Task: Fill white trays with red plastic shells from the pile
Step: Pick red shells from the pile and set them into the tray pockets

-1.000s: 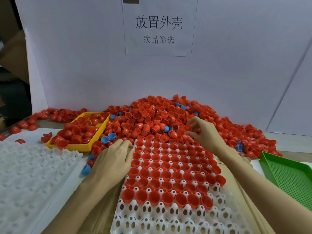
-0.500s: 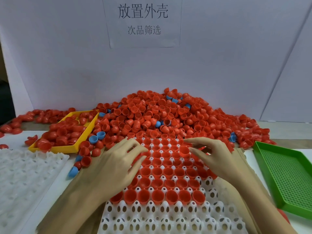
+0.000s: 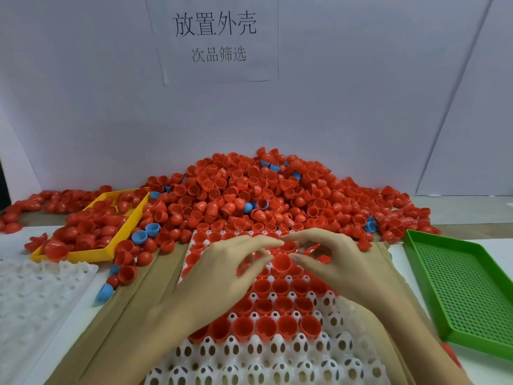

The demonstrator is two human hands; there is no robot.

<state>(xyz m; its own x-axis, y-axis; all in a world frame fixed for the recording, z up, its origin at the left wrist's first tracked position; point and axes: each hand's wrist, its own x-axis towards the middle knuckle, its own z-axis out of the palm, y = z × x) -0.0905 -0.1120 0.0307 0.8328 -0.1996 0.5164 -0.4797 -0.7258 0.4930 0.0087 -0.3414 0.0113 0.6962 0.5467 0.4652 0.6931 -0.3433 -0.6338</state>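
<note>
A big pile of red shells [image 3: 249, 190] lies against the back wall. In front of it sits the white tray [image 3: 249, 365]; its far rows hold red shells open side up and its near rows are bare. Both hands hover over the tray's middle, fingertips close together. My left hand [image 3: 219, 276] has its fingers spread and relaxed. My right hand [image 3: 341, 262] has curved fingers, and its thumb and fingers pinch one red shell [image 3: 281, 263] just above the tray. My hands hide several cells.
A yellow tray [image 3: 83, 255] with red shells stands at the left, with a second white tray [image 3: 33, 295] in front of it. A green perforated tray [image 3: 472, 287] lies at the right. Blue shells [image 3: 144, 234] are scattered in the pile. Brown cardboard [image 3: 133, 301] lies under the middle tray.
My right hand came back from the pile with a red shell to the tray's middle. My left hand moved from the tray's left edge inward to meet it. The view tilted down.
</note>
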